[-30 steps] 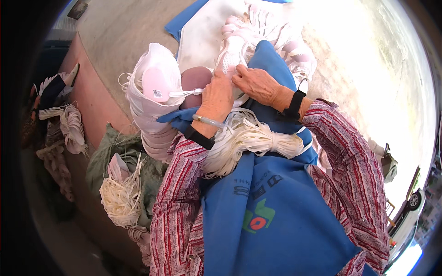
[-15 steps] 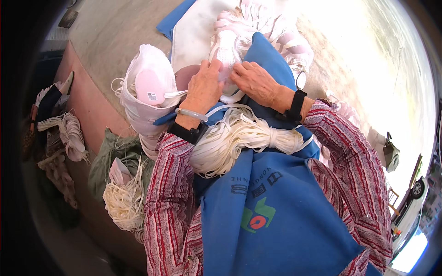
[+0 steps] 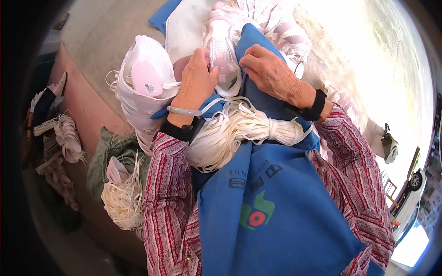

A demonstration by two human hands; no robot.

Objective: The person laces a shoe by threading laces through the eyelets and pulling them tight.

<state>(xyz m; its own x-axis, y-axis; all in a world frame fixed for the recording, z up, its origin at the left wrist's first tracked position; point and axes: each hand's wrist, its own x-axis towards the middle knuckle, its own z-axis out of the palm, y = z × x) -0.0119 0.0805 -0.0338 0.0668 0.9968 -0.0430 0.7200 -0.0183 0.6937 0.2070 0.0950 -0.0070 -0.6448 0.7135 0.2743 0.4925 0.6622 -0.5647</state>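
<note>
A white and pink shoe upper lies in front of me, toe end toward me. My left hand grips its left side, the thumb lying near the pink patch. Off to the right of the upper, my right hand is raised over the blue cloth with its fingers curled in a pinch; whatever they hold, if anything, is too small to make out. A thick bundle of cream shoelaces rests across my lap on the blue apron, and one lace loops up toward my left wrist.
Nested white shoe uppers with a pink insole-like piece stand at the left. More uppers are heaped at the far side. A green sack with a tangle of laces sits at lower left. A parked car shows far right.
My right hand has drawn away from the shoe upper, to the right, its fingers curled. My left hand stays at the upper's left side. The view has shifted slightly.
</note>
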